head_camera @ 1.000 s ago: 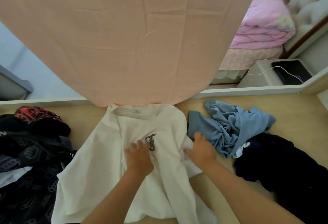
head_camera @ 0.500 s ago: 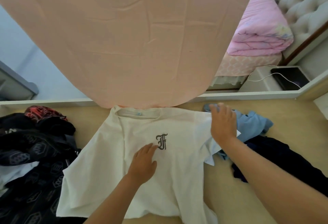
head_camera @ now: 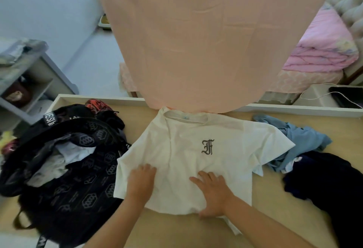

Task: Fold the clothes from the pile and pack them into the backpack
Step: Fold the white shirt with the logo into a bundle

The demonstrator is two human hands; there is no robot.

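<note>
- white cotton T-shirt [head_camera: 196, 159], grey "F" print: flat, front-up on wooden tabletop [head_camera: 269, 192], just beside black patterned backpack [head_camera: 78, 185].
- left hand [head_camera: 141, 181], right hand [head_camera: 214, 192]: palms flat, fingers straight, pressing its lower half, gripping nothing.
- likely light, limp; pinch sleeve edges to fold.

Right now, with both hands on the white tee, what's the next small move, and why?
Probably fold the right sleeve in toward the F logo. The white tee lies spread flat, left hand and right hand pressing its lower part, and that sleeve overlaps the blue garment.
</note>
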